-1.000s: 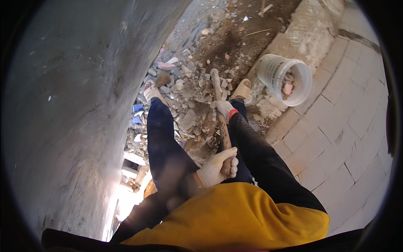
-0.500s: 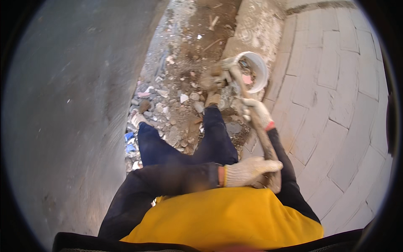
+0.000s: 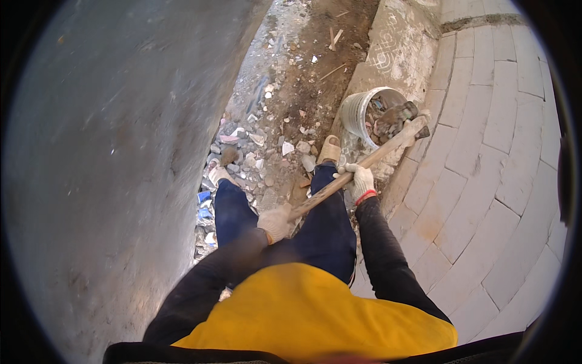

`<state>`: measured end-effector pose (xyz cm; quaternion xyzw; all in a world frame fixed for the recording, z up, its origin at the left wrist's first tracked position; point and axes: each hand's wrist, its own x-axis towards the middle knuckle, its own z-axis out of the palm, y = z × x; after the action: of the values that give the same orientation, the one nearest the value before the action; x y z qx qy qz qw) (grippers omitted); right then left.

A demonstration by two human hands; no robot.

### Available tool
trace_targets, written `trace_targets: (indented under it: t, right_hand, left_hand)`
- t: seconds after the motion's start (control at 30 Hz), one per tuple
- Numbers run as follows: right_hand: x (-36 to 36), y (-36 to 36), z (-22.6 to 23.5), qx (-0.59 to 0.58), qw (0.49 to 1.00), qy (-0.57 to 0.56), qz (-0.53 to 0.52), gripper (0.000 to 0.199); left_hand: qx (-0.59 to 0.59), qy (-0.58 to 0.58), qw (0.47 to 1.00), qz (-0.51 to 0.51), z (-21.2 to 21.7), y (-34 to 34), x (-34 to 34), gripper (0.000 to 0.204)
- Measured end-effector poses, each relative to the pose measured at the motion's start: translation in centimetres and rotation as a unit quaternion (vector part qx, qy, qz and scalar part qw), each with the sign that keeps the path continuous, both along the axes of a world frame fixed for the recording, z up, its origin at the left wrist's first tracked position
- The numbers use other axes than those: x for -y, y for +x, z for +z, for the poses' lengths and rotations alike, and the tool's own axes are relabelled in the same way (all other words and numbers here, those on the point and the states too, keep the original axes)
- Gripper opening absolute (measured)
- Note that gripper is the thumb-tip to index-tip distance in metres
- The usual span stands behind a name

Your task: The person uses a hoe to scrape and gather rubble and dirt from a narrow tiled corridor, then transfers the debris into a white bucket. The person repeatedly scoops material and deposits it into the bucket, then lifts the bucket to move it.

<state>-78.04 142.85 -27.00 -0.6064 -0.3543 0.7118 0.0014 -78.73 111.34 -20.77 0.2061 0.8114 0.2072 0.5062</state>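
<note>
A long wooden-handled hoe (image 3: 348, 177) slants across in front of me, from my legs up to the bucket. My left hand (image 3: 276, 222), in a pale knit glove, is closed round the lower end of its handle. Farther up, my right hand (image 3: 362, 179), gloved with a red cuff, grips the handle too. The dirt-caked head (image 3: 397, 120) of the hoe is over the mouth of a white bucket (image 3: 356, 115); its exact shape is partly hidden. Broken rubble shows inside the bucket, which leans toward the right.
Loose rubble (image 3: 248, 145) and dirt cover the narrow strip where my feet stand. To the left rises a smooth grey surface (image 3: 121, 170). A rough concrete ledge (image 3: 394, 48) lies beyond the bucket, and a block surface (image 3: 479, 164) curves along the right.
The hoe's head has swung from the rubble left of the bucket to over its mouth. My left hand moved left and forward with the handle end. The bucket now shows tilted differently.
</note>
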Motion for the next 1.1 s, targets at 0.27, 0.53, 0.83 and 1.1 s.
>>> trace_targets:
  t: [0.27, 0.53, 0.83, 1.1]
  right_hand:
    - [-3.3, -3.3, 3.1, -0.104, 0.992, 0.068, -0.034, 0.023]
    - [-12.3, -13.7, 13.6, -0.304, 0.936, 0.178, 0.022, 0.023]
    - [-6.7, -30.3, -14.5, -0.059, 0.928, 0.354, 0.098, 0.023]
    - [20.0, -20.9, -38.8, 0.114, 0.970, -0.025, 0.215, 0.015]
  left_hand:
    - [0.060, 0.096, 0.989, 0.100, -4.8, -1.1, -4.3, 0.029]
    - [0.778, 0.311, 0.510, 0.195, 2.1, -9.1, -17.7, 0.026]
    - [0.482, 0.285, 0.763, 0.324, -20.4, -27.5, -14.9, 0.038]
    - [0.515, 0.047, 0.660, 0.545, -26.1, -13.3, 5.9, 0.024]
